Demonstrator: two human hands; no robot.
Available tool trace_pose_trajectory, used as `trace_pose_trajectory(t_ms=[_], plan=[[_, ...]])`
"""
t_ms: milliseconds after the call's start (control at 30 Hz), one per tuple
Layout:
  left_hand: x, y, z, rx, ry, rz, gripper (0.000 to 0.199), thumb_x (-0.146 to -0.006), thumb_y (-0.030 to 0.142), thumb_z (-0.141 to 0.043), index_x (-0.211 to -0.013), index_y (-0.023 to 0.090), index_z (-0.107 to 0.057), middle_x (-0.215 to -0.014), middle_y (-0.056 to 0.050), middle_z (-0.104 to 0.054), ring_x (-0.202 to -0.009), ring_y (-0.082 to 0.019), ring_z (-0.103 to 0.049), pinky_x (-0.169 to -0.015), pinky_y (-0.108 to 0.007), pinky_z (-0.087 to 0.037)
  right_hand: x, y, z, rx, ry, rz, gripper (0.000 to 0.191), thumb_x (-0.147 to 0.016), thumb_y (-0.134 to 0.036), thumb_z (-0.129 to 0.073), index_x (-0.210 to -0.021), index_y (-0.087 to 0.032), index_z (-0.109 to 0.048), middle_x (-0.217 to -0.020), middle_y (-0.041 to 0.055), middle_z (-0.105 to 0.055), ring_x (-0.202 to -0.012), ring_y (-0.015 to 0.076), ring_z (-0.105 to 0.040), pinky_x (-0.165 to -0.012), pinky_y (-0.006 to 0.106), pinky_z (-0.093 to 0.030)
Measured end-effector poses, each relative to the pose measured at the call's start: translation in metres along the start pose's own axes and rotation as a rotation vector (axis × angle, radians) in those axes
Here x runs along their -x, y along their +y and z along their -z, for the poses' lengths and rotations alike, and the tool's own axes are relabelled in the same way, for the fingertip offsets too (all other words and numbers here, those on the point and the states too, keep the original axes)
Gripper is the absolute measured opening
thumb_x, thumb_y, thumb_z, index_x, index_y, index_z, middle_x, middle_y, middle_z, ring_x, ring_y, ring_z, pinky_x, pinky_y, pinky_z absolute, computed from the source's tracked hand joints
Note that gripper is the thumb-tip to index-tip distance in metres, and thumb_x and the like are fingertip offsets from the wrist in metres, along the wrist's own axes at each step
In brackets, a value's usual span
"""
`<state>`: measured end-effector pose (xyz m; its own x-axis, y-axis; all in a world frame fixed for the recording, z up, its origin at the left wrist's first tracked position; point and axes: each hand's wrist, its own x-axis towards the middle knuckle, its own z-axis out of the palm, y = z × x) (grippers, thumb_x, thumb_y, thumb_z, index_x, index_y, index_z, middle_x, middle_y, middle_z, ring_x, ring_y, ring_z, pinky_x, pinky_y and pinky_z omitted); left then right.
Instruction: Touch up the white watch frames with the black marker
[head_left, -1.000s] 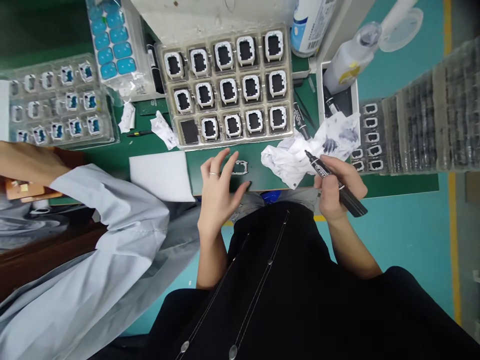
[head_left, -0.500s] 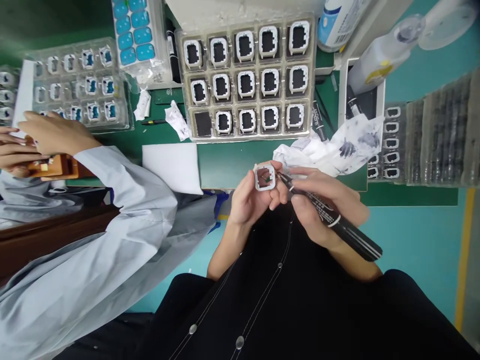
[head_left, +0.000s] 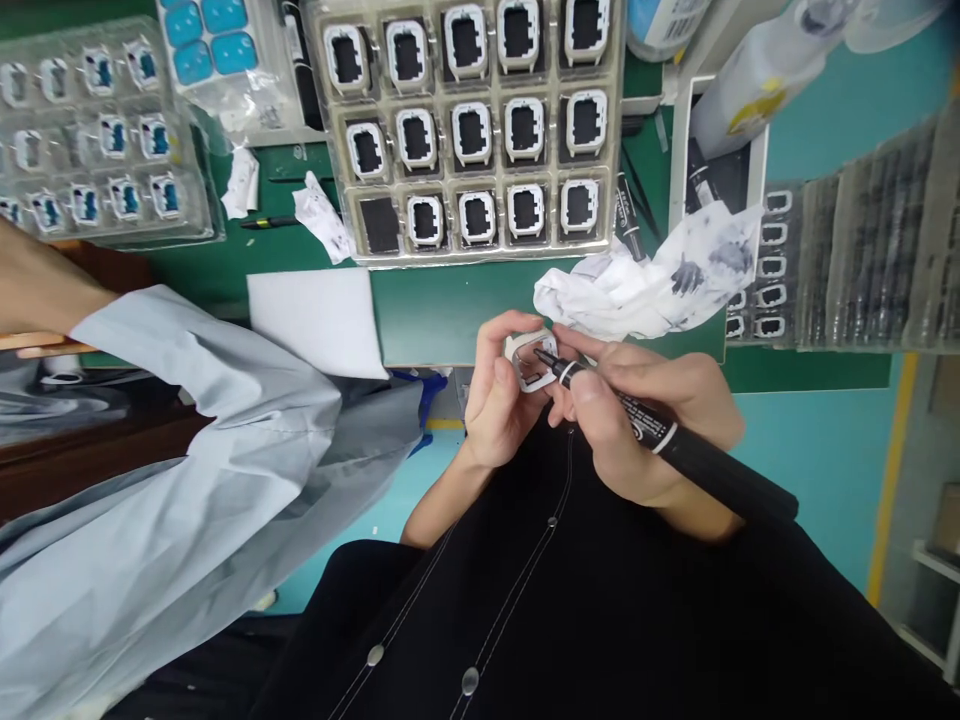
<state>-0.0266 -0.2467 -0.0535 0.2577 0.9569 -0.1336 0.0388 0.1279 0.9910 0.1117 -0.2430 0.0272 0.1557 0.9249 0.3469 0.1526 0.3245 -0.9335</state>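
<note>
My left hand (head_left: 495,400) pinches a white, rounded-square watch case frame (head_left: 515,348) in front of my chest, its opening turned toward me at a slant. A black marker pen (head_left: 694,462) lies in the grip of my right hand (head_left: 645,410), its tip at the frame's opening; whether it touches the inner wall I cannot tell. Fingers of my right hand rest close to the frame's right edge. Beyond my hands is a clear plastic tray (head_left: 480,262) of similar white frames on dark pads, with one pocket at its front left showing only the pad.
A stained white cloth (head_left: 615,300) lies right of my hands, a white foam sheet (head_left: 315,320) to the left. Spray bottle (head_left: 757,95) and stacked trays (head_left: 847,260) stand at right. A co-worker's grey sleeve (head_left: 247,370) reaches in from the left, near another parts tray (head_left: 202,215).
The frame has tilted in my left hand, and the marker tip has moved from its right outer edge to its opening. The view has shifted; the co-worker's arm appears farther left.
</note>
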Motion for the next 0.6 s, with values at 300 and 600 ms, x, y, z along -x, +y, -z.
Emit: trace_pose_trajectory(t_ms=[300, 600], plan=[[-0.002, 0.003, -0.004, -0.132, 0.078, -0.031, 0.075, -0.110, 0.087, 0.001, -0.161, 0.041, -0.027, -0.105, -0.007, -0.066, -0.077, -0.026, -0.072, -0.072, -0.046, -0.054, -0.002, -0.003, 0.018, 0.057, -0.172, -0.082, 0.022, -0.103, -0.018, -0.082, -0.092, -0.037, -0.079, -0.076, -0.0046, -0.081, -0.091, 0.0268, -0.090, -0.116, 0.056, -0.077], [-0.002, 0.002, -0.005, -0.092, 0.050, -0.050, 0.069, -0.112, 0.084, 0.000, -0.156, 0.039, -0.027, -0.109, -0.007, -0.066, -0.068, -0.022, -0.062, -0.070, -0.045, -0.051, 0.001, -0.002, 0.017, 0.108, -0.148, -0.149, 0.023, -0.109, -0.030, -0.075, -0.092, -0.046, -0.079, -0.074, -0.0054, -0.080, -0.088, 0.0267, -0.089, -0.114, 0.055, -0.077]])
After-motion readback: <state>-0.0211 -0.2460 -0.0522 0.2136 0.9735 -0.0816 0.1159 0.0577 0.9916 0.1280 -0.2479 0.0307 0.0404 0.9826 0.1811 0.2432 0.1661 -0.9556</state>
